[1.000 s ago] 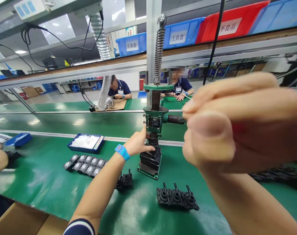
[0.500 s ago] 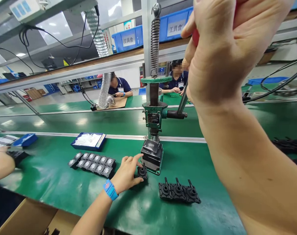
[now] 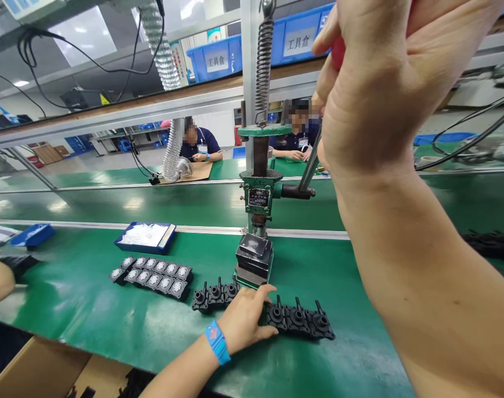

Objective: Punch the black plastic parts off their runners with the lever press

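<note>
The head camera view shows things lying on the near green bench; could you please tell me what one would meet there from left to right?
Blue tray, block of white-centred parts, left-hand group of black parts, row of three black parts, dark parts by the right edge.

Right hand [image 3: 370,77] raised (curled), left hand [image 3: 244,320] low

Bright indoor light; pale glare on the green tabletop [image 3: 81,309]; edges stretched.

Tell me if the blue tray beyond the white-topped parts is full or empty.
Not empty: white pieces cover most of the visible inside of the blue tray. Cannot tell how deep.
</note>
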### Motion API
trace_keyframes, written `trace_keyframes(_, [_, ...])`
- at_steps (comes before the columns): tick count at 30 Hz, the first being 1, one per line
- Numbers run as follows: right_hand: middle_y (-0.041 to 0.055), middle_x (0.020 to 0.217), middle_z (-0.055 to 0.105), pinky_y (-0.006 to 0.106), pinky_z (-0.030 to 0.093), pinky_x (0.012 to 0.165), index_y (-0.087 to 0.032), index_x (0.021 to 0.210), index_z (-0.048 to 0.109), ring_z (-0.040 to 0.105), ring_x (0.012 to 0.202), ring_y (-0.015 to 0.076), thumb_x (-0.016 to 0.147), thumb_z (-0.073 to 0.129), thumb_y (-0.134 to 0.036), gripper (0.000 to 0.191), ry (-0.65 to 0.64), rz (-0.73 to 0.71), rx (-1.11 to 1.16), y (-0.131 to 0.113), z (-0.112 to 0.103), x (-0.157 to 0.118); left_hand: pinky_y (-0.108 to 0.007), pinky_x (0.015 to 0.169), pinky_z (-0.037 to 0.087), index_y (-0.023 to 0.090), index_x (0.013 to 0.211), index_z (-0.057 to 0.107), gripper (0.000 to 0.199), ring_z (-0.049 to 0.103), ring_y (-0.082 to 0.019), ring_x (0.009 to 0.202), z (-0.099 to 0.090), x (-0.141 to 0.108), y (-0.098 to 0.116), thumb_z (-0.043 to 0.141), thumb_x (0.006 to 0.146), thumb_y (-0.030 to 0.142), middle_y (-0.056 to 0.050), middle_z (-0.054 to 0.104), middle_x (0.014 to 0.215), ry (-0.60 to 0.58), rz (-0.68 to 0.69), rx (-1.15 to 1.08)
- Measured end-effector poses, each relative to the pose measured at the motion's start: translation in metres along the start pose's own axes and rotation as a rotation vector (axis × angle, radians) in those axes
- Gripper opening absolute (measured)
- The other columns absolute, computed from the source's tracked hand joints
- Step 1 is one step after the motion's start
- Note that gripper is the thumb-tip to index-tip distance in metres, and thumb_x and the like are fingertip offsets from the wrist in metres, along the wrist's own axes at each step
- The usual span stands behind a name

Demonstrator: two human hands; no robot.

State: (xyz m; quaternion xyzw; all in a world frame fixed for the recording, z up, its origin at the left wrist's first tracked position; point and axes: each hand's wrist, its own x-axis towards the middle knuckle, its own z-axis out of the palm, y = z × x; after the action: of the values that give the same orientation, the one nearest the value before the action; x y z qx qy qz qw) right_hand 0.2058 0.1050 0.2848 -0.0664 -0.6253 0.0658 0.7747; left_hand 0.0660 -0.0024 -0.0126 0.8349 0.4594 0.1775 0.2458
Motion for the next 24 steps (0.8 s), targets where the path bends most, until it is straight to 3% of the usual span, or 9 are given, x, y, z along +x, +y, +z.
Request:
trace_keyframes(2, [-0.0014, 0.069, 0.047, 0.025, 0.055, 0.076, -0.021, 0.067, 0.052, 0.059, 0.076, 0.0108, 0.084, 0.062, -0.052, 0.036, 0.064, -0.101, -0.043, 0.0, 0.001, 0.001, -0.041, 0.092, 0.048, 0.024, 0.128, 0.044, 0.076, 0.065, -0.028, 0.102, -0.008, 0.002, 0.001, 0.084, 0.064, 0.02, -0.005, 0.07, 0.111, 0.019, -0.019, -0.028])
trace_keyframes(4, [-0.0027, 0.064, 0.038, 0.02, 0.049, 0.062, -0.022, 0.066, 0.051, 0.046, 0.058, 0.0056, 0.09, 0.06, -0.033, 0.028, 0.057, -0.084, -0.048, 0.001, 0.002, 0.005, -0.039, 0.091, 0.049, 0.025, 0.126, 0.043, 0.074, 0.066, -0.027, 0.102, -0.032, 0.005, 0.002, 0.084, 0.064, 0.021, -0.004, 0.071, 0.109, 0.095, -0.018, -0.075])
trace_keyframes(7, [-0.0026, 0.063, 0.034, 0.019, 0.039, 0.051, -0.022, 0.063, 0.045, 0.033, 0.05, 0.0048, 0.09, 0.053, -0.008, 0.032, 0.068, -0.073, -0.013, 0.009, 0.003, 0.013, -0.038, 0.091, 0.05, 0.026, 0.126, 0.04, 0.07, 0.068, -0.024, 0.102, -0.081, 0.019, 0.003, 0.081, 0.069, 0.026, -0.003, 0.072, 0.109, 0.267, -0.021, -0.11])
trace_keyframes(11, [-0.0035, 0.054, 0.035, 0.023, 0.035, 0.046, -0.023, 0.06, 0.038, 0.033, 0.045, 0.0067, 0.092, 0.056, -0.011, 0.038, 0.107, 0.003, -0.026, 0.03, 0.001, 0.026, -0.036, 0.086, 0.053, 0.024, 0.126, 0.038, 0.071, 0.07, -0.025, 0.1, -0.126, 0.055, 0.0, 0.082, 0.07, 0.029, -0.004, 0.073, 0.104, 0.326, -0.034, -0.059])
trace_keyframes(16, [-0.0013, 0.055, 0.045, 0.022, 0.042, 0.052, -0.022, 0.057, 0.041, 0.046, 0.055, 0.0091, 0.093, 0.054, -0.009, 0.04, 0.119, 0.127, -0.024, 0.058, -0.004, 0.044, -0.036, 0.082, 0.055, 0.021, 0.126, 0.038, 0.078, 0.072, -0.027, 0.094, -0.133, 0.089, -0.005, 0.086, 0.065, 0.028, -0.007, 0.075, 0.099, 0.272, -0.056, -0.003])
trace_keyframes(19, [-0.0013, 0.056, 0.046, 0.022, 0.043, 0.054, -0.022, 0.057, 0.039, 0.047, 0.057, 0.009, 0.093, 0.052, -0.008, 0.041, 0.11, 0.146, -0.011, 0.059, -0.005, 0.044, -0.036, 0.08, 0.056, 0.018, 0.125, 0.039, 0.082, 0.072, -0.028, 0.094, -0.131, 0.096, -0.005, 0.089, 0.062, 0.031, -0.009, 0.075, 0.101, 0.254, -0.048, 0.004])
trace_keyframes(22, [-0.0028, 0.058, 0.045, 0.023, 0.041, 0.054, -0.021, 0.061, 0.041, 0.042, 0.051, 0.0067, 0.095, 0.052, -0.011, 0.036, 0.062, 0.039, -0.015, 0.027, -0.002, 0.022, -0.036, 0.081, 0.056, 0.018, 0.129, 0.039, 0.087, 0.072, -0.029, 0.096, -0.13, 0.097, -0.006, 0.09, 0.061, 0.033, -0.01, 0.076, 0.102, 0.242, -0.054, -0.004])
trace_keyframes(24, [-0.0041, 0.06, 0.044, 0.024, 0.038, 0.053, -0.021, 0.066, 0.047, 0.037, 0.047, 0.0047, 0.096, 0.055, -0.025, 0.031, 0.022, -0.029, -0.043, -0.009, 0.003, -0.001, -0.038, 0.085, 0.055, 0.018, 0.136, 0.035, 0.095, 0.071, -0.031, 0.1, -0.129, 0.096, -0.006, 0.09, 0.06, 0.034, -0.011, 0.075, 0.104, 0.237, -0.061, -0.011])
